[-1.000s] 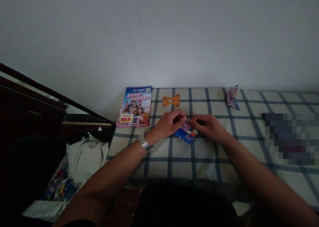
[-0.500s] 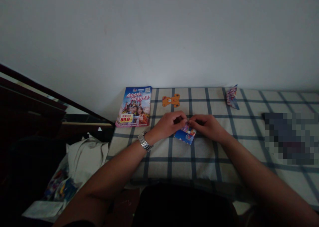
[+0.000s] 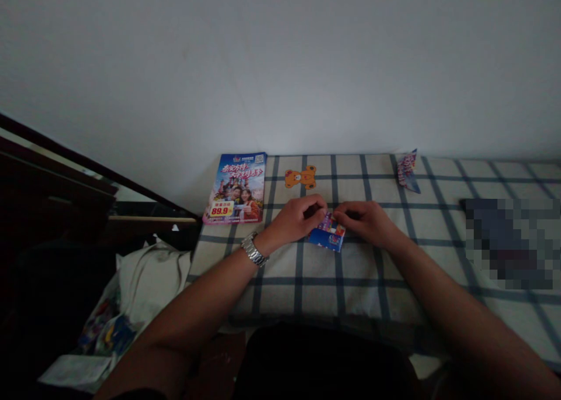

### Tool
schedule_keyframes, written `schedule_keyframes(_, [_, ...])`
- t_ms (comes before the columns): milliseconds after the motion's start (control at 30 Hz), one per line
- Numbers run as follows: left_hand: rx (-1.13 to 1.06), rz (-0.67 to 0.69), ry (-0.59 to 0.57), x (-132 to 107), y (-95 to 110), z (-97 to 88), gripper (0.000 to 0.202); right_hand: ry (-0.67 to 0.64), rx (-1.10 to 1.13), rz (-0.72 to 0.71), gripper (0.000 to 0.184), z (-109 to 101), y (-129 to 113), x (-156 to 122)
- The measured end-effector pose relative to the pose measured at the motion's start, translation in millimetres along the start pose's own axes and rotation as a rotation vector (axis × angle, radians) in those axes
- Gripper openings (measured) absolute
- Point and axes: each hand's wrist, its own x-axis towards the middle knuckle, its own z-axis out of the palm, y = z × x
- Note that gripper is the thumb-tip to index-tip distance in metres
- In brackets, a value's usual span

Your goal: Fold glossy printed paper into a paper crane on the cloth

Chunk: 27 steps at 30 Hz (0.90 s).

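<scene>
We see the small folded piece of glossy blue-and-purple printed paper swing in our grip, its near edge now closer to level.
Our left hand pinches its upper left part between thumb and forefinger; our right hand pinches near its upper right corner — the fingertips a little farther apart than a moment ago. The paper is over the middle of the table covered in white-and-blue checked cloth, between its front and back edges. We judge this as adjusting the paper, not letting it go. The blue-and-pink printed flyer at the back left corner, the flat orange bear cutout by the back edge and the creased, colourful paper piece farther right have stayed put.
</scene>
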Motion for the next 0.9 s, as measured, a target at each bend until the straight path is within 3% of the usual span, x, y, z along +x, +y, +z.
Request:
schedule_keyframes(167, [0.001, -0.007, -0.029, -0.1, 1.6, -0.2, 0.024, 0.003, 0.037, 0.009, 0.034, 1.7, 0.6, 0.6])
schedule_keyframes(433, [-0.001, -0.02, 0.065, 1.0, -1.8, -2.0, 0.028, 0.048, 0.07, 0.041, 0.037, -0.5, 5.3, 1.1])
schedule_keyframes(900, [0.017, 0.02, 0.024, 0.7, 1.7, 0.2, 0.024, 0.038, -0.034, 0.021, 0.039, -1.0, 2.5, 1.3])
